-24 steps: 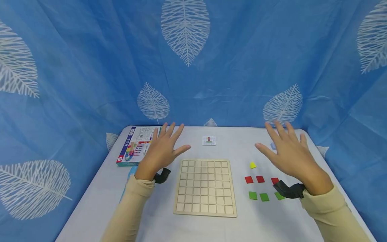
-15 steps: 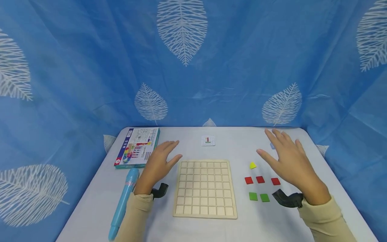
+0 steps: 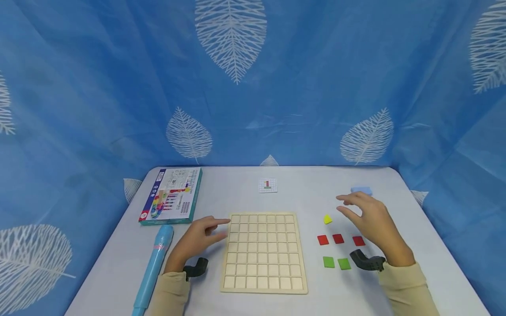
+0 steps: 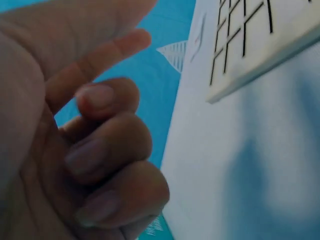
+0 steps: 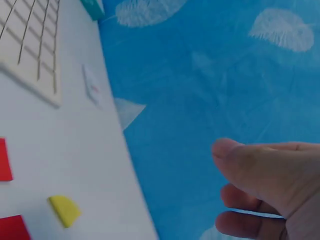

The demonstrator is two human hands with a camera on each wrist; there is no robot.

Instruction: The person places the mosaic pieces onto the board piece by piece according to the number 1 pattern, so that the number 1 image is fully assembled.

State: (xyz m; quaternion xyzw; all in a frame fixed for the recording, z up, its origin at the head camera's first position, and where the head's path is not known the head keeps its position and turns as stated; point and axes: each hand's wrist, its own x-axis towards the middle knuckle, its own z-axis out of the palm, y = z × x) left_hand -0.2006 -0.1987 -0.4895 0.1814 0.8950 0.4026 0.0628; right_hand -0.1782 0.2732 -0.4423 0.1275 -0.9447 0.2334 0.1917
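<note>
A wooden grid board [image 3: 262,259] with bare square cells lies mid-table. Beside its far left corner is my left hand [image 3: 196,239], index finger and thumb extended toward the rim. The left wrist view shows the other fingers [image 4: 120,145] curled, with nothing in them. My right hand [image 3: 371,219] hovers above the right side, fingers slightly bent and apart from the thumb, holding nothing. Near it lie a yellow rounded piece [image 3: 327,219], three red square tiles [image 3: 337,238] in a row, and green square tiles [image 3: 328,262]. The wrist mount hides part of the green row.
Behind the board lies a small pattern card [image 3: 268,185]. A colourful flat box [image 3: 171,195] is at the back left, with a light-blue tube [image 3: 153,270] before it. A small blue block [image 3: 361,191] lies at the back right. A blue leaf-print cloth [image 3: 300,87] encloses the table.
Both hands have come down and nearer from a raised, spread pose. The left fingers have partly curled beside the board, and the right fingers have drawn closer together. The view has shifted slightly.
</note>
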